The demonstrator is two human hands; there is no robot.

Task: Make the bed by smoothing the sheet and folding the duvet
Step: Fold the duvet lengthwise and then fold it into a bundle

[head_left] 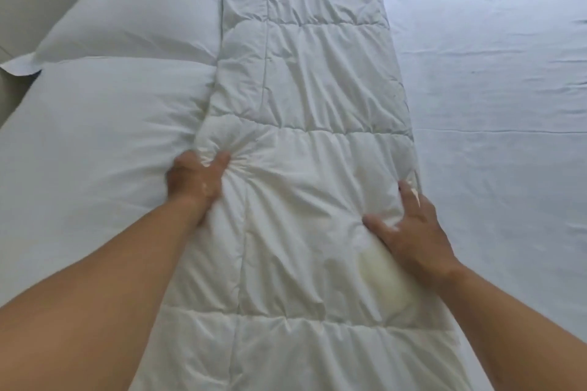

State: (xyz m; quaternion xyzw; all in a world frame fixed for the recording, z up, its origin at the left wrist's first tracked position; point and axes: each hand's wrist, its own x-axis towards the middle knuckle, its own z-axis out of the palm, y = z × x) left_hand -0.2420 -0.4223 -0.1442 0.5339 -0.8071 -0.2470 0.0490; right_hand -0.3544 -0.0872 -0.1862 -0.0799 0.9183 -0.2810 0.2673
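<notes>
Gripped a bunch of the long puffy white quilted duvet (301, 79), stretched straight ahead, with the left hand (193, 181) and pressed its right edge with the spread right hand (409, 232).

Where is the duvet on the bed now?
In the head view the duvet lies as a long strip down the middle, pillows on its left, bare sheet on its right.
</notes>
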